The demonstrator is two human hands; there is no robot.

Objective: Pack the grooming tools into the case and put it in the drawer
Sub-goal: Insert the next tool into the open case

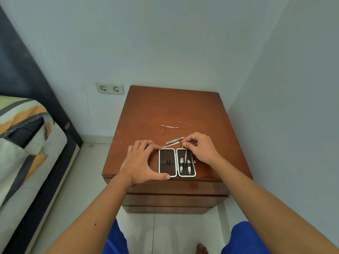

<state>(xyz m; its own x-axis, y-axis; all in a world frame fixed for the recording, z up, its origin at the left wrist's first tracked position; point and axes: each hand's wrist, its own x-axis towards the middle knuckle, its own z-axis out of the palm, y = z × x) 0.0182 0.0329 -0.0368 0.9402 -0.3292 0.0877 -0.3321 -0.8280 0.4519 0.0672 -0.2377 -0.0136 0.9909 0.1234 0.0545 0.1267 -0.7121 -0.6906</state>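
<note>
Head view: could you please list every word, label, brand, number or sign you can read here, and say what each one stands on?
None: no text can be read in this view.
The open case shows only plain dark lining and a pale rim.
The clippers held in its right half are too small to show any marking.
The double wall socket bears no readable mark.
The wooden nightstand carries no label.

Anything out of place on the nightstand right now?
Nothing damaged. Four loose tools lie outside the open case: two just behind it, two more farther back. Small dark specks dot the nightstand top.
</note>
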